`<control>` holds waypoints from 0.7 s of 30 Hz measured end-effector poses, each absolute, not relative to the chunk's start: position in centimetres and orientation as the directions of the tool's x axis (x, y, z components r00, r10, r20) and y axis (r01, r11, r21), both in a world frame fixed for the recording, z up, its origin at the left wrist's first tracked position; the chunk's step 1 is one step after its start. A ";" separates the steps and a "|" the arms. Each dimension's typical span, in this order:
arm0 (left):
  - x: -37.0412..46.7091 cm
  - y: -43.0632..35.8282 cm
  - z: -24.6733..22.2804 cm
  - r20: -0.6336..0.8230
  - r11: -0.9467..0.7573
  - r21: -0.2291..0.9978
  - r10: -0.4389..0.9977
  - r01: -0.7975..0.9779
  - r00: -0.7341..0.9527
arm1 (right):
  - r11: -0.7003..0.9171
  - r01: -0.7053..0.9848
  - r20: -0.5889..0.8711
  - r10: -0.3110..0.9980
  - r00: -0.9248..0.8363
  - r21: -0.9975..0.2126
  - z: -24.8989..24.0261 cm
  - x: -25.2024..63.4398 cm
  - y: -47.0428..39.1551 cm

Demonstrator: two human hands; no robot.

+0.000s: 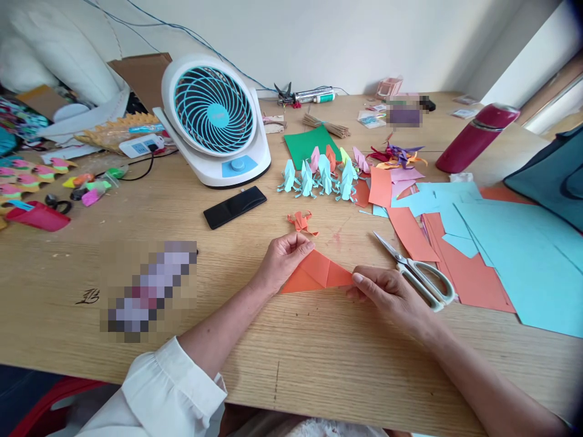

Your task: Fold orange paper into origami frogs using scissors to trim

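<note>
Between my hands is a piece of orange origami paper (315,271), folded into a triangle with crease lines across it. My left hand (288,260) pinches its upper left side between thumb and fingers. At the right tip, the thumb and fingers of my right hand (387,292) are closed on the paper. Just beyond my left hand lies a small folded orange paper figure (301,223). To the right of the folded paper, white-handled scissors (421,276) rest with their blades pointing away to the upper left.
Folded light-blue paper figures (325,176) stand near a green sheet (310,147). Light-blue sheets (537,255) and orange strips (473,267) spread across the right. A fan (216,115), black case (235,207), red flask (476,138) and pink cup (39,215) are also on the table.
</note>
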State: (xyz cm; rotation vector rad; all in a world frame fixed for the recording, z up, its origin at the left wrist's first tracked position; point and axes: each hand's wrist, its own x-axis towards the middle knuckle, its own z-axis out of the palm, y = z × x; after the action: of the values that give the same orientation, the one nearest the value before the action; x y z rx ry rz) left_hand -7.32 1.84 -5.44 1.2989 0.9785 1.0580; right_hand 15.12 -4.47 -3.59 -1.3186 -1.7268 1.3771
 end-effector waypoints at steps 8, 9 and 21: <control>-7.7 2.0 -5.3 0.053 -0.103 0.990 0.909 0.099 0.414 | 0.026 0.499 -0.145 0.943 -0.301 -0.866 -3.0 16.3 -4.0; -7.6 1.9 -5.3 0.042 -0.098 0.989 0.900 0.108 0.433 | 0.039 0.489 -0.134 0.940 -0.315 -0.871 -3.1 16.0 -4.1; -7.5 1.6 -5.0 0.172 -0.297 0.906 0.908 0.300 0.382 | 0.001 0.451 -0.091 0.979 -0.181 -0.893 -4.4 14.6 -4.4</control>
State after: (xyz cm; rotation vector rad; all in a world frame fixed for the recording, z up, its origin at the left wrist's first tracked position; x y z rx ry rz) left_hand -7.54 1.56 -4.98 1.8030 1.0551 0.9128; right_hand 14.63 -4.43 -4.44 -1.4841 -1.6846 1.1368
